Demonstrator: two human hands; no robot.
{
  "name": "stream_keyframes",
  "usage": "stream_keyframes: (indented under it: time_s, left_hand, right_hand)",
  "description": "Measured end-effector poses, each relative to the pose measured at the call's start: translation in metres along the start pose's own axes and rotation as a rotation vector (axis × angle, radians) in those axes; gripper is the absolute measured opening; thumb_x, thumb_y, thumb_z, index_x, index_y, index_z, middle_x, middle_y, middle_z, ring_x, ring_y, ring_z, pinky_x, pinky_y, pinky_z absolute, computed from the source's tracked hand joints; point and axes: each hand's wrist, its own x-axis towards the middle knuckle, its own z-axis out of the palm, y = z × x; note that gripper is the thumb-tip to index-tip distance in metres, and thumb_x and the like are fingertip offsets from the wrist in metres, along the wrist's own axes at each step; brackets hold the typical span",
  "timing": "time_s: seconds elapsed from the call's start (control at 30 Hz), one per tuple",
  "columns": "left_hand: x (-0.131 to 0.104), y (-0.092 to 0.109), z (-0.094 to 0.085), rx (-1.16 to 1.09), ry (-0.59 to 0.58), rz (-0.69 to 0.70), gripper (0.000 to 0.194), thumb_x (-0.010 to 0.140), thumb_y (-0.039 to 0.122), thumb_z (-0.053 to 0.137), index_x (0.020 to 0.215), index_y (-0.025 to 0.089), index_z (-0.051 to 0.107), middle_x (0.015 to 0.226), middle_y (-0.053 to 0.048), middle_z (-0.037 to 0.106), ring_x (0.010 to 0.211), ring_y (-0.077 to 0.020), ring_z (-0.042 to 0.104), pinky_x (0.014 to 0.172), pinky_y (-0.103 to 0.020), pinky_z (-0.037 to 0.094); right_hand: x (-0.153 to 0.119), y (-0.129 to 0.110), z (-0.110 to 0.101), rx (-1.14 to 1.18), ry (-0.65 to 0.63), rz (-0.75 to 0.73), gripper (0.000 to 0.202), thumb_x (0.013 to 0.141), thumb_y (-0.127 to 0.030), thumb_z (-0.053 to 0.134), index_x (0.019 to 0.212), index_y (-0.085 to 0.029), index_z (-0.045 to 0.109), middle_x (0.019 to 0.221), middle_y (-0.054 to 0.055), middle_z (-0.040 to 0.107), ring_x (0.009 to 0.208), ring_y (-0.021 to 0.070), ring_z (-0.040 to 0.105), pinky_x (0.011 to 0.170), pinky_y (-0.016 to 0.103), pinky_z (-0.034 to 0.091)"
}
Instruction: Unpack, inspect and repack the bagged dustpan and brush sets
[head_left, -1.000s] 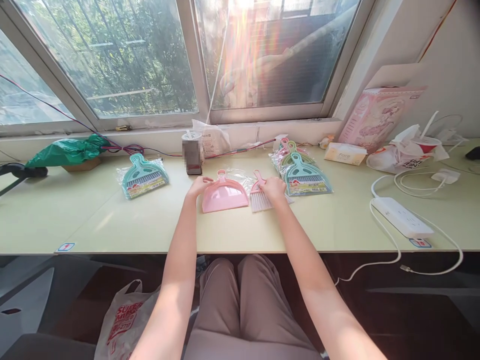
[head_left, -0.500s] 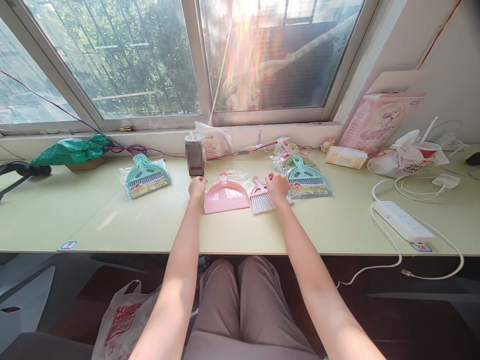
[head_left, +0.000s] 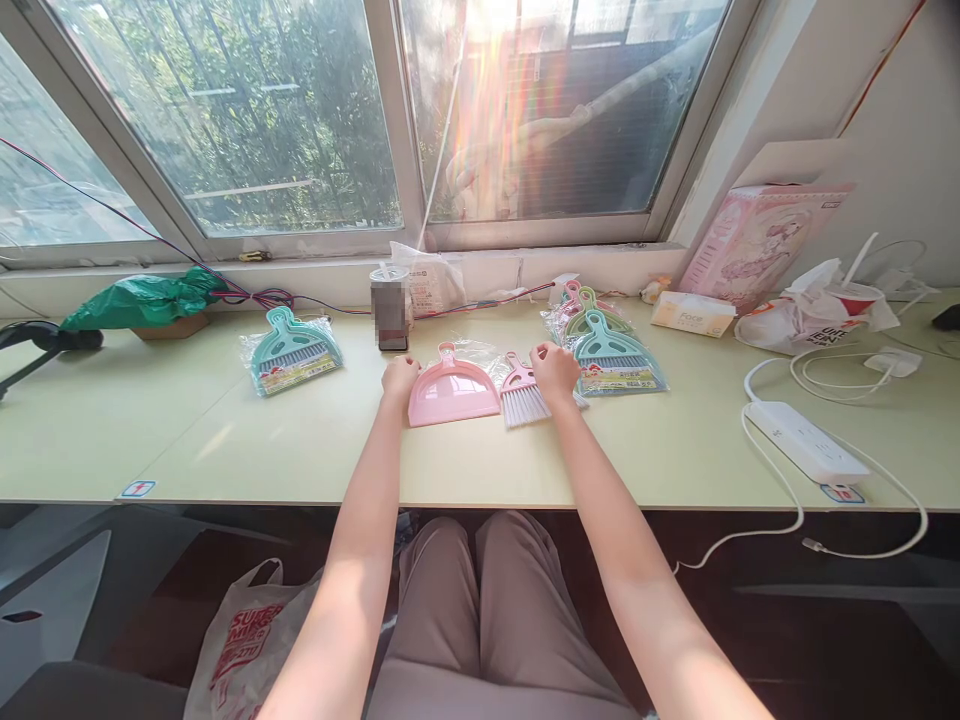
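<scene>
A pink dustpan [head_left: 454, 395] lies on the table between my hands, with clear plastic wrap behind it. My left hand [head_left: 400, 377] is closed at the dustpan's left edge; what its fingers hold, if anything, is hidden. Right of the dustpan lies a small pink brush [head_left: 523, 400] with white bristles. My right hand [head_left: 555, 374] is closed beside the brush and partly covers it; its grip is too small to make out. Just right of that hand are wrapped blue-green dustpan sets [head_left: 619, 358], with pink and green ones behind.
Another wrapped blue-green set [head_left: 295, 352] lies at the left. A lidded cup [head_left: 391, 310] stands behind my left hand. At the right are a tissue pack [head_left: 691, 315], a pink box [head_left: 765, 240] and a white power strip [head_left: 808, 443] with cables. A green bag [head_left: 146, 300] lies far left.
My left hand has shifted slightly to the right, closer to the dustpan's left edge. My right hand, the dustpan and the brush look almost unchanged.
</scene>
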Motion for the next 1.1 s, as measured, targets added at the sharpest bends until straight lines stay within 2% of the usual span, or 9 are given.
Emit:
stream_keyframes:
  time_s: [0.3, 0.43, 0.53, 0.63, 0.73, 0.8, 0.9, 1.03, 1.1]
  left_hand:
    - [-0.003, 0.004, -0.002, -0.015, 0.091, 0.113, 0.027, 0.088, 0.042, 0.059, 0.094, 0.019, 0.072, 0.113, -0.014, 0.073, 0.116, -0.0304, 0.062, 0.088, -0.035, 0.046]
    - [-0.004, 0.004, -0.002, -0.020, 0.016, 0.221, 0.032, 0.082, 0.050, 0.066, 0.090, 0.020, 0.072, 0.109, -0.013, 0.071, 0.114, -0.0304, 0.060, 0.087, -0.035, 0.046]
    - [-0.007, 0.004, 0.001, 0.023, -0.051, 0.327, 0.029, 0.072, 0.045, 0.077, 0.088, 0.022, 0.074, 0.104, -0.011, 0.069, 0.117, -0.0316, 0.056, 0.091, -0.034, 0.045]
    - [-0.010, 0.005, 0.003, 0.048, -0.017, 0.353, 0.022, 0.072, 0.041, 0.077, 0.084, 0.022, 0.075, 0.105, -0.011, 0.068, 0.116, -0.0317, 0.055, 0.096, -0.036, 0.043]
    - [-0.011, 0.006, 0.002, 0.025, 0.019, 0.345, 0.019, 0.075, 0.040, 0.074, 0.078, 0.021, 0.074, 0.107, -0.012, 0.069, 0.116, -0.0320, 0.056, 0.095, -0.037, 0.043]
    - [-0.010, 0.007, 0.000, -0.026, 0.022, 0.330, 0.015, 0.075, 0.035, 0.074, 0.075, 0.021, 0.072, 0.103, -0.012, 0.070, 0.113, -0.0313, 0.059, 0.091, -0.036, 0.045]
    - [-0.008, 0.008, -0.004, -0.189, 0.035, 0.312, 0.009, 0.078, 0.030, 0.069, 0.077, 0.021, 0.068, 0.094, -0.009, 0.072, 0.097, -0.0267, 0.065, 0.083, -0.034, 0.046]
    - [-0.008, 0.014, -0.008, -0.387, 0.084, 0.398, 0.007, 0.084, 0.027, 0.064, 0.081, 0.021, 0.061, 0.087, -0.006, 0.071, 0.087, -0.0215, 0.066, 0.079, -0.031, 0.047]
    - [-0.010, 0.018, -0.010, -0.476, 0.091, 0.422, 0.009, 0.088, 0.029, 0.062, 0.086, 0.021, 0.060, 0.084, -0.005, 0.069, 0.083, -0.0198, 0.065, 0.076, -0.030, 0.047]
  right_hand:
    - [0.003, 0.008, 0.011, 0.008, 0.001, -0.125, 0.027, 0.094, -0.022, 0.050, 0.104, -0.019, 0.076, 0.113, 0.011, 0.071, 0.115, 0.0271, 0.056, 0.082, 0.032, 0.044]
    - [0.004, 0.013, 0.017, -0.011, -0.014, -0.152, 0.031, 0.091, -0.018, 0.051, 0.110, -0.018, 0.075, 0.122, 0.013, 0.066, 0.120, 0.0288, 0.051, 0.088, 0.036, 0.043]
    - [0.004, 0.015, 0.021, -0.059, -0.078, -0.153, 0.032, 0.090, -0.018, 0.055, 0.115, -0.015, 0.075, 0.128, 0.015, 0.063, 0.125, 0.0304, 0.047, 0.097, 0.040, 0.039]
    - [0.004, 0.017, 0.024, -0.103, -0.144, -0.131, 0.029, 0.094, -0.020, 0.053, 0.109, -0.016, 0.077, 0.125, 0.016, 0.064, 0.125, 0.0318, 0.047, 0.099, 0.043, 0.037]
    - [0.006, 0.018, 0.025, -0.111, -0.153, -0.128, 0.028, 0.096, -0.023, 0.053, 0.104, -0.018, 0.079, 0.123, 0.016, 0.066, 0.124, 0.0323, 0.048, 0.098, 0.043, 0.037]
    - [0.007, 0.020, 0.025, -0.108, -0.154, -0.144, 0.029, 0.096, -0.021, 0.052, 0.105, -0.019, 0.080, 0.122, 0.016, 0.066, 0.123, 0.0320, 0.049, 0.096, 0.042, 0.037]
    - [0.008, 0.022, 0.026, -0.125, -0.157, -0.177, 0.032, 0.094, -0.015, 0.051, 0.105, -0.020, 0.080, 0.117, 0.015, 0.068, 0.118, 0.0310, 0.052, 0.094, 0.042, 0.038]
    - [0.010, 0.026, 0.027, -0.155, -0.094, -0.211, 0.029, 0.091, -0.014, 0.053, 0.100, -0.019, 0.080, 0.111, 0.015, 0.071, 0.112, 0.0302, 0.055, 0.092, 0.042, 0.039]
    - [0.013, 0.026, 0.025, -0.105, -0.059, -0.297, 0.027, 0.091, -0.013, 0.053, 0.097, -0.019, 0.079, 0.109, 0.014, 0.072, 0.109, 0.0282, 0.058, 0.093, 0.041, 0.039]
